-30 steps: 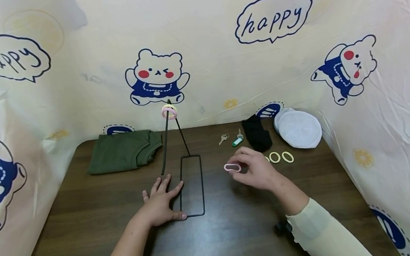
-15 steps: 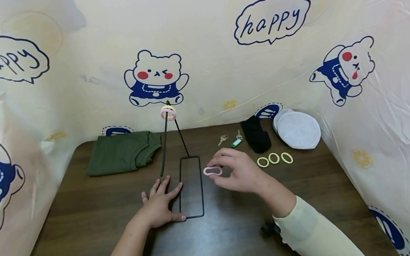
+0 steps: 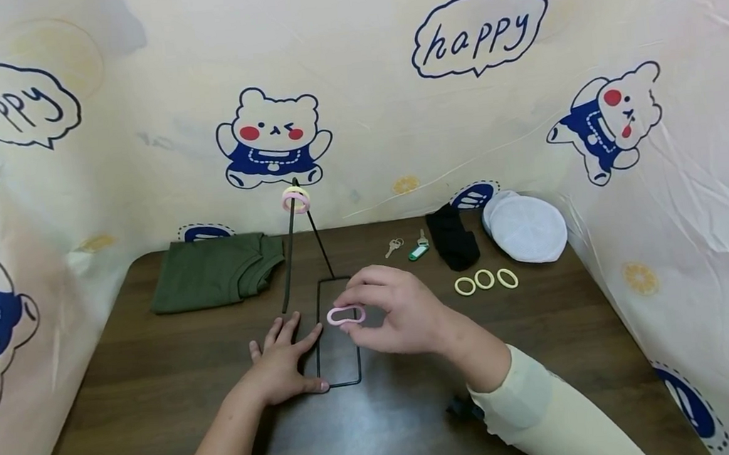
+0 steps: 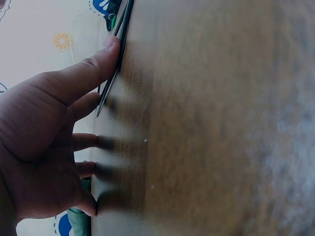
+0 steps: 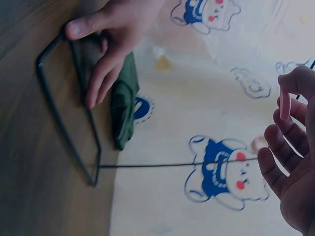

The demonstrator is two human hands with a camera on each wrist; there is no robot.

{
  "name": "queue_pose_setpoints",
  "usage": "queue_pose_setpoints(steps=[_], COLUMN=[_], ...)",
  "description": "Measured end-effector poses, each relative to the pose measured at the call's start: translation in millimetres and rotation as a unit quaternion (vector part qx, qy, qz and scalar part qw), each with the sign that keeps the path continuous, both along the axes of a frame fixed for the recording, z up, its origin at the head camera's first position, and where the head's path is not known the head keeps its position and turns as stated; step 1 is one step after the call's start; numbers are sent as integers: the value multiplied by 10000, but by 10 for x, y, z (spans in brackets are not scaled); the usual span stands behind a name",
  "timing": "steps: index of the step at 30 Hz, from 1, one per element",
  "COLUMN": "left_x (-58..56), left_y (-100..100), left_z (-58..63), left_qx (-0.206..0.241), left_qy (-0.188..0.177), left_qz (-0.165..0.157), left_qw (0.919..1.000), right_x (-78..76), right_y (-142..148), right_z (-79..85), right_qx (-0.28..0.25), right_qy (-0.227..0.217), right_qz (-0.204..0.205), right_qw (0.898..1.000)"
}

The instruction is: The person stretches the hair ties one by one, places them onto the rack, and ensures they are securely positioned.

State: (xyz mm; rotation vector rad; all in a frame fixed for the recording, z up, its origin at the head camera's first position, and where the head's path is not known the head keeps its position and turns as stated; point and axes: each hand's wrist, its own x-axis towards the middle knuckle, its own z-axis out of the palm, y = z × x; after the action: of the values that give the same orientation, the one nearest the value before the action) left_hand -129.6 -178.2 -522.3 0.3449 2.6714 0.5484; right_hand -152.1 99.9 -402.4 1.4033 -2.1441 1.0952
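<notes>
A pink ring (image 3: 346, 315), squeezed into a flattened oval, is pinched between the thumb and fingers of my right hand (image 3: 397, 314). That hand hovers over the rectangular base of a black wire stand (image 3: 358, 349). My left hand (image 3: 282, 366) lies spread on the table, its thumb and index finger touching the base's left side; the left wrist view shows the thumb (image 4: 110, 49) on the wire. From the base a thin rod rises to a peak, and a rod slopes down at the left. Pink and yellow rings (image 3: 296, 200) hang near the peak.
Three yellow rings (image 3: 484, 279) lie at the right, before a black folded cloth (image 3: 454, 238) and a white cap (image 3: 528, 229). Keys (image 3: 395, 247) and a key with a green tag (image 3: 418, 251) are at the back. A folded green garment (image 3: 214, 273) lies back left.
My right hand has moved left with the pink ring, from the table right of the stand to over its base. My left hand has stayed at the base.
</notes>
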Motion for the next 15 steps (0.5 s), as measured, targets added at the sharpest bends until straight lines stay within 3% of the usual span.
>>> queue_pose_setpoints(steps=[5, 15], left_x=[-5, -5], left_y=[-2, -15], left_z=[-2, -5], left_qx=[2, 105], left_qy=[-35, -26], left_qz=[10, 36], left_qw=[10000, 9999], right_x=[70, 154], right_y=[-112, -217], right_z=[148, 332], right_qx=[-287, -562], right_qy=[373, 566], right_qz=[241, 492], right_qw=[9986, 9956])
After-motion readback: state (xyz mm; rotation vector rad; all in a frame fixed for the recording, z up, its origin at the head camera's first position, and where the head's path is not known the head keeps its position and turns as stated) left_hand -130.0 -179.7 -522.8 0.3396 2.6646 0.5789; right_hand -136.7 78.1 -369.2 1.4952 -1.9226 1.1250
